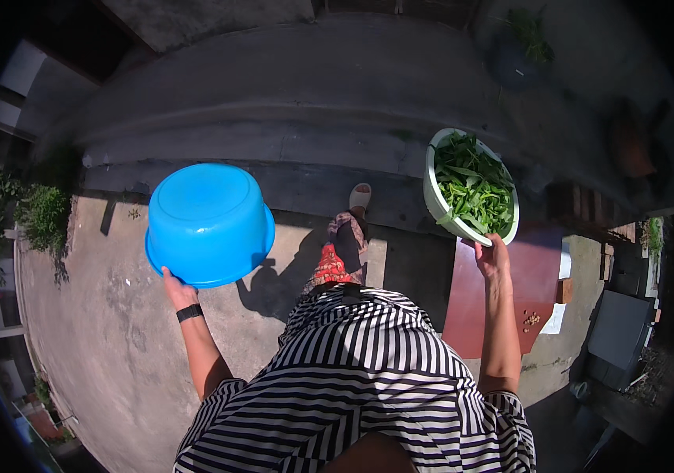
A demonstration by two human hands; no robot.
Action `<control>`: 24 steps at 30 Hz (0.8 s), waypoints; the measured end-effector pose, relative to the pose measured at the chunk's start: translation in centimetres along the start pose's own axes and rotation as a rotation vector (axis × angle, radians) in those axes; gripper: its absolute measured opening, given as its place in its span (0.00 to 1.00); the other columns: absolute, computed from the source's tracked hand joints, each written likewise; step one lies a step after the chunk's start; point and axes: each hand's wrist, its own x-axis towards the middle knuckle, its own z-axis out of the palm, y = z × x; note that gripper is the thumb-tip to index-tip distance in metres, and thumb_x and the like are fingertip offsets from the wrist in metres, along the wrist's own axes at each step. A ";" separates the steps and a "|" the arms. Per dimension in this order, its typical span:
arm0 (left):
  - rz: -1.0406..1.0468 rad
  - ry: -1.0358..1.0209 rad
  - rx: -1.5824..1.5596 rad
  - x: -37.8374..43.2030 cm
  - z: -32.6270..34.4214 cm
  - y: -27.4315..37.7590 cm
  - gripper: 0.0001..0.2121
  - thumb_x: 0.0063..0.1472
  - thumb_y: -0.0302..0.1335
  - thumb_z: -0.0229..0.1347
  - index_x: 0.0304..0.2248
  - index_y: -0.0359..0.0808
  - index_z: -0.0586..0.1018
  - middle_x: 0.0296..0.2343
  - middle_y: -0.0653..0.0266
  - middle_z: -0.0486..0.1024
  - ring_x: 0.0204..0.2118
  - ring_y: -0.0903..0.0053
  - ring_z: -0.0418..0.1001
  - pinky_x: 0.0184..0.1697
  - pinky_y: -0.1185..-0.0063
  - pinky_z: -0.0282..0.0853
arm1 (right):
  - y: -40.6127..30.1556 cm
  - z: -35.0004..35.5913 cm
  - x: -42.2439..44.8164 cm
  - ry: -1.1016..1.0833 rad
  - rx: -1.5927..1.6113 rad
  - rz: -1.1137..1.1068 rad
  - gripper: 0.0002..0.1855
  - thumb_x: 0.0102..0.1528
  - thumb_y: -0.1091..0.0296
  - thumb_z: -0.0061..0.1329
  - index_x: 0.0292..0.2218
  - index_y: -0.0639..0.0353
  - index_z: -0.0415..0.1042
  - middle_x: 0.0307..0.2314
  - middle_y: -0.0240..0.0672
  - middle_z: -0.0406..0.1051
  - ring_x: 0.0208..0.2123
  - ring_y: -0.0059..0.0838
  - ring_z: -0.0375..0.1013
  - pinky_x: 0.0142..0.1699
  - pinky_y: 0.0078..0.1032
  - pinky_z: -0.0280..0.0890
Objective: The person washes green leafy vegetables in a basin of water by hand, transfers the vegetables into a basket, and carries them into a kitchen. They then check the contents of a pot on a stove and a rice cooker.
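My left hand (178,290) grips the rim of a blue plastic basin (210,227), which is held out to the left with its underside facing up. On the other side, my right hand (493,258) holds the near rim of a pale green plastic basket (431,188). Green leafy vegetables (473,183) fill the basket, which is tilted. The fingers of both hands are partly hidden behind the rims. A black band is on my left wrist.
Concrete steps (289,142) run across ahead, with one sandalled foot (360,196) on the lowest. A dark red board (508,295) with small brown pieces (530,320) lies at the right. Green plants (44,216) grow at the left, and a grey box-like object (619,328) stands far right.
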 end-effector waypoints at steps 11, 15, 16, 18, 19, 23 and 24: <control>-0.160 -0.408 0.149 8.8 41.6 0.4 0.27 0.61 0.42 0.38 0.52 0.31 0.53 0.53 0.57 0.51 0.53 0.64 0.52 0.56 0.68 0.46 | -15.0 12.9 11.5 -0.048 0.188 -0.041 0.23 0.48 0.76 0.33 0.46 0.75 0.51 0.43 0.52 0.59 0.40 0.60 0.62 0.31 0.20 0.74; -0.196 -0.518 0.188 6.4 54.3 -0.6 0.28 0.60 0.42 0.41 0.53 0.32 0.52 0.53 0.58 0.50 0.53 0.64 0.52 0.55 0.67 0.46 | -19.4 13.8 13.3 -0.003 0.222 -0.037 0.23 0.49 0.76 0.33 0.47 0.76 0.51 0.43 0.53 0.59 0.41 0.61 0.62 0.29 0.18 0.74; -0.182 -0.550 0.196 7.0 57.1 -1.2 0.28 0.59 0.42 0.42 0.53 0.32 0.52 0.53 0.58 0.50 0.53 0.64 0.52 0.55 0.67 0.46 | -20.4 14.2 14.4 0.011 0.246 -0.029 0.23 0.49 0.75 0.33 0.47 0.76 0.51 0.43 0.53 0.59 0.41 0.61 0.62 0.29 0.18 0.74; -0.205 -0.525 0.203 6.6 62.2 -2.2 0.29 0.58 0.41 0.44 0.54 0.34 0.51 0.54 0.59 0.49 0.54 0.64 0.51 0.55 0.67 0.46 | -22.0 14.8 16.4 0.023 0.273 -0.020 0.23 0.49 0.75 0.33 0.46 0.76 0.51 0.42 0.53 0.59 0.40 0.62 0.62 0.29 0.19 0.74; -0.210 -0.526 0.224 6.1 64.0 -3.0 0.29 0.58 0.41 0.44 0.54 0.34 0.51 0.54 0.59 0.49 0.54 0.64 0.51 0.55 0.67 0.46 | -22.6 14.8 17.1 0.022 0.276 -0.020 0.23 0.49 0.75 0.33 0.46 0.76 0.51 0.42 0.53 0.59 0.40 0.61 0.62 0.28 0.19 0.74; -0.223 -0.529 0.230 4.0 69.9 -3.7 0.29 0.59 0.42 0.43 0.54 0.33 0.51 0.54 0.59 0.49 0.54 0.64 0.51 0.55 0.67 0.47 | -25.8 15.5 20.2 0.021 0.266 -0.031 0.22 0.46 0.76 0.38 0.44 0.73 0.56 0.41 0.50 0.62 0.40 0.56 0.64 0.31 0.23 0.74; -0.224 -0.521 0.230 3.6 70.6 -3.2 0.29 0.59 0.42 0.43 0.54 0.33 0.51 0.53 0.59 0.49 0.54 0.64 0.51 0.55 0.67 0.47 | -26.3 16.4 21.1 0.052 0.291 -0.086 0.21 0.45 0.77 0.39 0.43 0.71 0.57 0.39 0.49 0.63 0.38 0.51 0.66 0.32 0.25 0.73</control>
